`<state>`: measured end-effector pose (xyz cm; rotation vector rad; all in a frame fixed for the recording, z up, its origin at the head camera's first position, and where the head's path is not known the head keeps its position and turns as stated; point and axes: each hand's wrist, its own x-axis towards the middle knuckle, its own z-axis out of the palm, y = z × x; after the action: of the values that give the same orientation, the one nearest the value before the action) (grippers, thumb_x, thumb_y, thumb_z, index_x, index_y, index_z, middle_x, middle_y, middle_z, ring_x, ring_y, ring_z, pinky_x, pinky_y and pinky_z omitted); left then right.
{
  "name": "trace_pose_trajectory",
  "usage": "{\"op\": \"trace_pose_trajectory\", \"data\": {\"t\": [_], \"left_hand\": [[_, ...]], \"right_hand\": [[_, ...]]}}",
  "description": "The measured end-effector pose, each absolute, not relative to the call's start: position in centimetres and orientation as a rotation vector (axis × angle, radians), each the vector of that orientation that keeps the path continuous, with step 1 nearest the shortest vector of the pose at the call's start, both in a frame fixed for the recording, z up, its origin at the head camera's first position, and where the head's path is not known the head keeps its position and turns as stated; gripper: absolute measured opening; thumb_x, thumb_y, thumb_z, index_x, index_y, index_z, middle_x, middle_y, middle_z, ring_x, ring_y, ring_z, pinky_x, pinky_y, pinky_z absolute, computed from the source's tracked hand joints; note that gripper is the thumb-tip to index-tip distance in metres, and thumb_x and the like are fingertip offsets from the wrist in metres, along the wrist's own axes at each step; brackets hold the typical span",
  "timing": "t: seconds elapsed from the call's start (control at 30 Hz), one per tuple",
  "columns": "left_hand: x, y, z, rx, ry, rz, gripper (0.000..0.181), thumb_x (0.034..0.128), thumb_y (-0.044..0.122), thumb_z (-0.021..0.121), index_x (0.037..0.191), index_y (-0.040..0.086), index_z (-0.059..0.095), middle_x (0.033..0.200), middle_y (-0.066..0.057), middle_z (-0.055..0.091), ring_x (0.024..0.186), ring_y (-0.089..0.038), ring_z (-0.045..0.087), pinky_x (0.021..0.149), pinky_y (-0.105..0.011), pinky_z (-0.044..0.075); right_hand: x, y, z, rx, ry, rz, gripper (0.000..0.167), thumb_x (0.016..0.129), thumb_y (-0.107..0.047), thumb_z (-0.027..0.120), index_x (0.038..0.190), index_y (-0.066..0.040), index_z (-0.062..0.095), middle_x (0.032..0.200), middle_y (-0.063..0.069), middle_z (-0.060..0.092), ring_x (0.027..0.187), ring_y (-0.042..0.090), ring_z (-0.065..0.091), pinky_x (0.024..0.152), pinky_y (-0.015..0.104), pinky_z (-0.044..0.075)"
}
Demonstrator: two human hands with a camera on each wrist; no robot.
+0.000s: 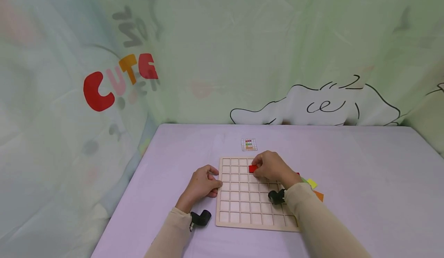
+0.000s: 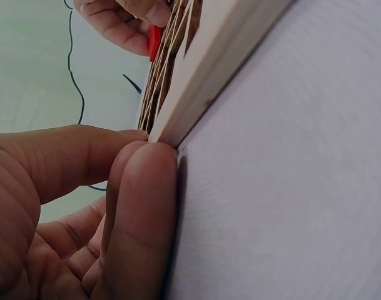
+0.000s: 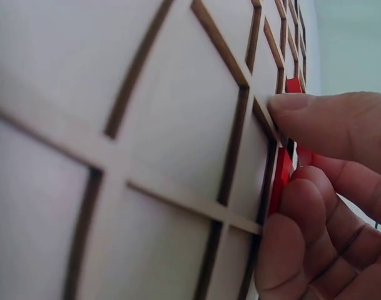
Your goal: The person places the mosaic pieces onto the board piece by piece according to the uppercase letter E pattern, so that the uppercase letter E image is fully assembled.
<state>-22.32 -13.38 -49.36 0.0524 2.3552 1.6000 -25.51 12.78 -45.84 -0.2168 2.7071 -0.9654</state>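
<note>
A pale wooden grid board [image 1: 234, 225] lies on the table. At its left edge is my left hand [image 1: 202, 183]; in the left wrist view, the thumb and a finger of that left hand [image 2: 84, 206] pinch the board's edge [image 2: 206, 81]. My right hand [image 1: 272, 167] is over the upper middle cells, beside a red tile [image 1: 253, 169]. In the right wrist view, the right hand [image 3: 331, 206] has its fingers curled round a red piece [image 3: 279, 178] at the grid; another red piece [image 3: 293, 84] shows farther along. The fingers partly hide the pieces.
A small printed card with a coloured grid [image 1: 249, 144] lies beyond the board. Yellow [image 1: 312, 183], orange [image 1: 318, 196], green and red pieces lie right of the board, partly behind the right forearm. Printed cloth hangs behind the table [image 1: 374, 165] and at its left.
</note>
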Motion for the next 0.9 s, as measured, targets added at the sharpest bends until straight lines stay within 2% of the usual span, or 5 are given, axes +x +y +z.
{"op": "trace_pose_trajectory", "data": {"t": [0.4,0.9], "left_hand": [[-22.29,-13.47,-49.36,0.065,2.355,1.611,0.034,0.0867,0.000,0.078,0.116,-0.001,0.062,0.084,-0.008,0.061,0.056,-0.012,0.065,0.052,-0.029,0.062],[-22.37,-13.46,-49.47,0.057,2.361,1.601,0.034,0.0869,-0.001,0.078,0.116,-0.001,0.062,0.084,-0.008,0.061,0.056,-0.013,0.065,0.052,-0.029,0.062]], "right_hand": [[-25.35,12.68,-45.91,-0.260,2.724,-0.963,0.022,0.081,-0.004,0.081,0.103,-0.003,0.076,0.074,0.003,0.058,0.082,0.020,0.054,0.067,0.029,0.045],[-25.25,12.56,-45.83,-0.237,2.728,-0.931,0.024,0.083,-0.006,0.081,0.106,-0.004,0.077,0.078,0.004,0.058,0.088,0.022,0.054,0.070,0.030,0.046]]}}
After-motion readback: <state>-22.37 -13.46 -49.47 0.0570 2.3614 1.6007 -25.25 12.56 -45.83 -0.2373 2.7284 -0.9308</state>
